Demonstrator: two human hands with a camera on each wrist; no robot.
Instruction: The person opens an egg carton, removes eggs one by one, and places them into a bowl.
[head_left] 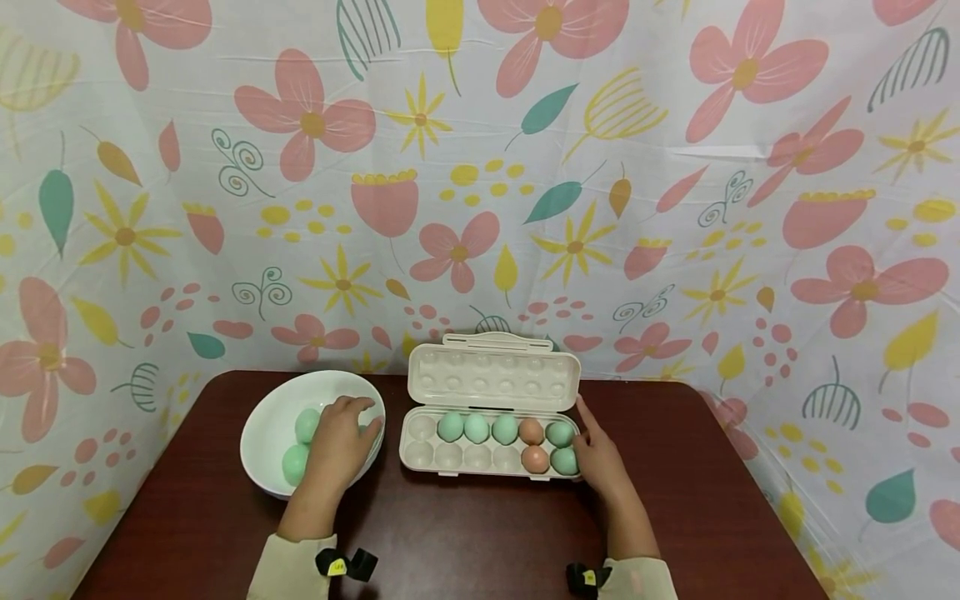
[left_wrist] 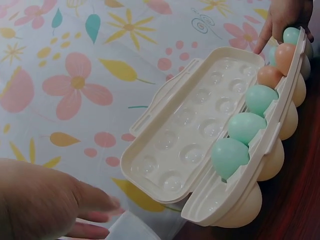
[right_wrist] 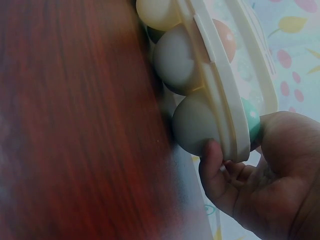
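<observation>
In the head view my left hand (head_left: 341, 433) is inside the white bowl (head_left: 258, 433), its thumb and fingers apart. Two pale green eggs (head_left: 295, 463) lie beside it; what is beneath the palm is partly hidden. The left wrist view shows this hand (left_wrist: 45, 200) with no egg visible in its fingers. My right hand (head_left: 600, 458) grips the right end of a cream egg carton (head_left: 491, 468), one finger (right_wrist: 214, 155) against its underside. The carton's lid (head_left: 495, 379) stands raised. Green eggs (head_left: 476, 428) and two brown eggs (head_left: 535, 459) sit in it, mostly toward the right; several left cups are bare.
A dark reddish-brown table (head_left: 480, 533) carries the bowl and carton side by side, a narrow gap between them. Right behind the table's far edge hangs a flower-patterned cloth (head_left: 480, 167), close to the carton's lid.
</observation>
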